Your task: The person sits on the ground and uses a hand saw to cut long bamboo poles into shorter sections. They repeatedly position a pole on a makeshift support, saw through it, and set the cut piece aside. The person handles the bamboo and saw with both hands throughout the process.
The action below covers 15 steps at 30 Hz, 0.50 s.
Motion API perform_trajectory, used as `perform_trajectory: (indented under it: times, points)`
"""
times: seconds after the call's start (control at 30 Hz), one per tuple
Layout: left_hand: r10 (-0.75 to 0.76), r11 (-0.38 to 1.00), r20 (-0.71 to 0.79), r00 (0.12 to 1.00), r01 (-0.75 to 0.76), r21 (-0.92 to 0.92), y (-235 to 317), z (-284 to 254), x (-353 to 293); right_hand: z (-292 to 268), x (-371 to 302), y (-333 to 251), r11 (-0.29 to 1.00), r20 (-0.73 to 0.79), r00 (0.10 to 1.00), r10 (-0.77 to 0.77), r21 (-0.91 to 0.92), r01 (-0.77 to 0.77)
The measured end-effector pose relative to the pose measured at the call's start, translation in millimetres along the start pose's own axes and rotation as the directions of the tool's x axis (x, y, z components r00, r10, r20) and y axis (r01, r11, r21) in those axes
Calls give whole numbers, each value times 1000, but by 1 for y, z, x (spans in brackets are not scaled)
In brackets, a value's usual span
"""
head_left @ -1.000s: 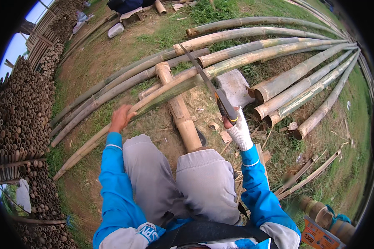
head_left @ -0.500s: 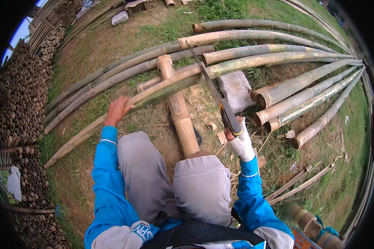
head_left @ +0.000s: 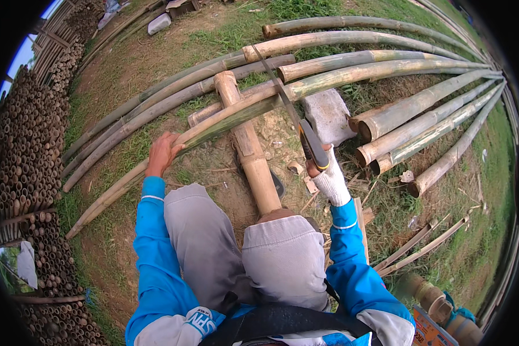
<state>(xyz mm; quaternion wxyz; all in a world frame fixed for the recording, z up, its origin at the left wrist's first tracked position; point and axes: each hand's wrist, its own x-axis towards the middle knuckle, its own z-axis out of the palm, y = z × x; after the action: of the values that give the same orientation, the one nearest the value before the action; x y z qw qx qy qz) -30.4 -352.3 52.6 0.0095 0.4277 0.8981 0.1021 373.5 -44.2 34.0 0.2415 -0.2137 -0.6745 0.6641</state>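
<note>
My bare left hand [head_left: 162, 153] is wrapped round a long bamboo pole [head_left: 225, 120] on its left stretch. The pole lies across a short, thick bamboo log [head_left: 254, 164] that runs from near my right knee away from me. In my right hand [head_left: 333, 181], which wears a white glove, is the black and yellow handle of a handsaw [head_left: 313, 151]. Its long blade slants away to the left and crosses the bamboo pole just right of the log. How deep the blade sits in the bamboo I cannot tell.
A pale stone block [head_left: 330, 114] stands right of the saw. Several bamboo poles [head_left: 403, 118] fan out to the right, and others [head_left: 121, 124] lie at the left. A tall stack of cut bamboo [head_left: 26, 144] fills the far left. Split strips [head_left: 424, 248] lie at the right.
My right hand has pushed the saw a little forward, away from me, along its slant. The left hand keeps its hold on the bamboo pole. The whole view has shifted slightly.
</note>
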Motion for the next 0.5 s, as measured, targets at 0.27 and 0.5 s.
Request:
perform_trajectory:
  times: [0.27, 0.5]
  points:
    - [-21, 999, 38, 999, 19, 36, 6, -5, 5, -8, -11, 35, 851, -43, 987, 158, 512, -114]
    - [-5, 1000, 31, 1000, 4, 22, 0, -1, 4, 8, 16, 5, 999, -11, 1000, -27, 45, 28]
